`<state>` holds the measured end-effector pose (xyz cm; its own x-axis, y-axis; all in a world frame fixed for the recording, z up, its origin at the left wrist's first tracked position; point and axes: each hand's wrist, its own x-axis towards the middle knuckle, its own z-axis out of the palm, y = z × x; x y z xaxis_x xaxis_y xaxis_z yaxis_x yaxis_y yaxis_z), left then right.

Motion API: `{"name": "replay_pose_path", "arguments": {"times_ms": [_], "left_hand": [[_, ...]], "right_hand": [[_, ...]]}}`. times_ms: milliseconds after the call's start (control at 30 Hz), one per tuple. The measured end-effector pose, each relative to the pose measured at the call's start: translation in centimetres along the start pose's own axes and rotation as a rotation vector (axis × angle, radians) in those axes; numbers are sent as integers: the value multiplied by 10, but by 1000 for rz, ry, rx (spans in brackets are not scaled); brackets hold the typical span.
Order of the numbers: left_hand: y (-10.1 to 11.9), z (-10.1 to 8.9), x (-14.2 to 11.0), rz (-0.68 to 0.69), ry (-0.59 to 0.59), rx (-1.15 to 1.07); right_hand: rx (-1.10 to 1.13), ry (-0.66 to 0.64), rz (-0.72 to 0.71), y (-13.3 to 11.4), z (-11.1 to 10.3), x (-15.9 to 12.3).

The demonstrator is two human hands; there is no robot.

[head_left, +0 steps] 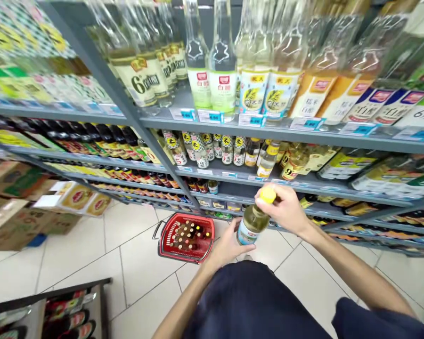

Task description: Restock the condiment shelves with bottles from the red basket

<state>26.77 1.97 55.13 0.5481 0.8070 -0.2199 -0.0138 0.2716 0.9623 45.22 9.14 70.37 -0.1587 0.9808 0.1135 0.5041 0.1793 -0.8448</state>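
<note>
Between my hands is a glass bottle (pixel 251 225) with a yellow cap, a light-blue label and pale liquid, held tilted in front of the shelves. My left hand (pixel 229 245) is wrapped round its lower body from the left. The fingers of my right hand (pixel 284 206) close round its neck, just under the yellow cap (pixel 267 194). On the floor to the left of my left hand stands a red shopping basket (pixel 212 230) holding many upright bottles with mostly pale and some yellow caps.
Grey shelves (pixel 289 132) full of bottles rise in front of me, price tags along their edges. Cardboard boxes (pixel 24 230) are stacked on the tiled floor at the left. A low display rack (pixel 106 306) with dark bottles stands at the lower left.
</note>
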Motion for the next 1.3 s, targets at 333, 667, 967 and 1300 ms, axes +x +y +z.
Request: {"name": "replay_pose_path", "arguments": {"times_ms": [333, 667, 967, 1300], "left_hand": [[13, 56, 4, -4, 21, 32], [-13, 25, -48, -104, -200, -22], [-34, -48, -86, -43, -168, -88], [-64, -100, -50, -81, -174, -60]], "right_hand": [[-76, 84, -27, 21, -56, -56], [-109, 220, 181, 18, 10, -122], [-53, 143, 293, 2, 89, -114], [161, -47, 511, 45, 142, -92]]}}
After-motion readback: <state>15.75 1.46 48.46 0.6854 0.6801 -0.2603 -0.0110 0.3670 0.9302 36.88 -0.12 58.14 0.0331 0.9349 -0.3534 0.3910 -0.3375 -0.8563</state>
